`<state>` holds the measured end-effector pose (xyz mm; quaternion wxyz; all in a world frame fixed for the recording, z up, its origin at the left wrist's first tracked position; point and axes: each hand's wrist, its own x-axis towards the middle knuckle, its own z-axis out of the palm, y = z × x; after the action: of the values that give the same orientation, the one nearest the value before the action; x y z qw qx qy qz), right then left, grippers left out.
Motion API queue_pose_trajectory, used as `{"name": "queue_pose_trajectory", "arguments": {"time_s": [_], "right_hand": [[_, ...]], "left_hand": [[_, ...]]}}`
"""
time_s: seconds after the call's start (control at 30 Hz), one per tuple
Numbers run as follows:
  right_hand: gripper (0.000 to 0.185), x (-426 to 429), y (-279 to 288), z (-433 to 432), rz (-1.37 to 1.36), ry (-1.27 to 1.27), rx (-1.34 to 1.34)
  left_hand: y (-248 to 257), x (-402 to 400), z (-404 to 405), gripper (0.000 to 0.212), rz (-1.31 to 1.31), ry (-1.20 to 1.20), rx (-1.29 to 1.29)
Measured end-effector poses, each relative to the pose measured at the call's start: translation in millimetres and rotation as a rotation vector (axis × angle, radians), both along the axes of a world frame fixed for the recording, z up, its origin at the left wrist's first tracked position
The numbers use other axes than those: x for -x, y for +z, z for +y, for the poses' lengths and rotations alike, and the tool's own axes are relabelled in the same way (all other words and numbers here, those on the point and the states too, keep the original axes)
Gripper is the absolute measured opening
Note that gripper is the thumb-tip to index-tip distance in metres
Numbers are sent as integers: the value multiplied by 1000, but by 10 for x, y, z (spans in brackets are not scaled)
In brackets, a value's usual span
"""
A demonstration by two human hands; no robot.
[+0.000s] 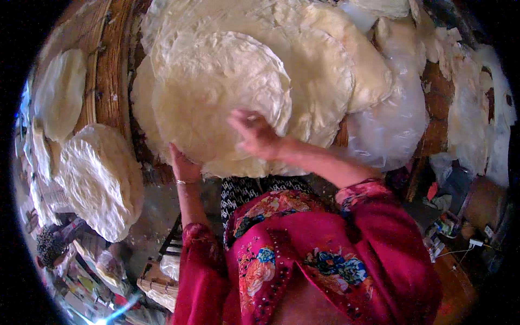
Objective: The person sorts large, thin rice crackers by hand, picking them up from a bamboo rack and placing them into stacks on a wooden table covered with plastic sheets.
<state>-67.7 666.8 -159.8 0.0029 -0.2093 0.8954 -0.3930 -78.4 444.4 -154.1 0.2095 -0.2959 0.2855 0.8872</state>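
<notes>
A thin, round, cream-coloured crinkled sheet (195,93) lies on top of a broad pile of similar sheets (321,73); the picture does not settle their material. At the near left edge of the top sheet is my left hand (186,164), its thumb up by the rim and its other fingers hidden under the sheet. My right hand (258,136), blurred by motion, is over the right part of that sheet. Its thumb and forefinger are apart, and nothing shows between them. Whether it touches the surface I cannot tell.
Clear plastic sheeting (386,126) lies right of the pile. A stack of round sheets (99,183) sits at the left, below a wood and cane slatted surface (109,69). A low wooden stool (156,280) stands at lower left. A white power strip (475,243) is at lower right.
</notes>
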Motion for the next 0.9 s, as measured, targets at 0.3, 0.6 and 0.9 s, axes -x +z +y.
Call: {"name": "queue_pose_trajectory", "arguments": {"time_s": [0.3,0.6,0.9], "right_hand": [[54,-109,-226,501,-55,124,-270],[38,269,-155,407,97,207,-135],[34,524,-182,431,29,427,-124]], "left_hand": [[-784,-952,-90,34,-115,-11,-64],[-336,-574,-10,37,-23,162,-80],[-24,-783,504,42,2,360,-277]]}}
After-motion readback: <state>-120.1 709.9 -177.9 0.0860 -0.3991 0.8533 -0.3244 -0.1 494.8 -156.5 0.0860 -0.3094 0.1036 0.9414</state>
